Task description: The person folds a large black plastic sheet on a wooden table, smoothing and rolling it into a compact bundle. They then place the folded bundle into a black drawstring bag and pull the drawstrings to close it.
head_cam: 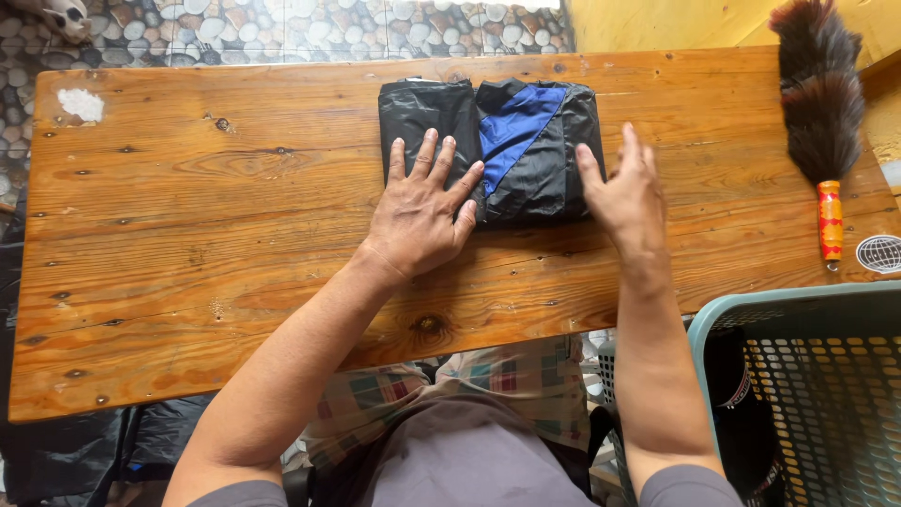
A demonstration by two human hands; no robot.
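Our hands on a folded black and blue garment (526, 150), upper centre of the frame.

Our left hand (419, 208) lies flat with fingers spread, pressing the garment's left half; our right hand (627, 188), open with fingers together, touches its right edge. It rests on a wooden table (206, 244). We see a feather duster (818, 103) at upper right and a teal basket (807, 385) at lower right.

A folded garment (507, 150) is seen in black with a blue panel. The tabletop (206, 235) is orange-brown wood, knotted and grained. The duster (818, 94) is dark brown-black feathered, its handle orange and yellow patterned. The basket (807, 376) is pale teal.
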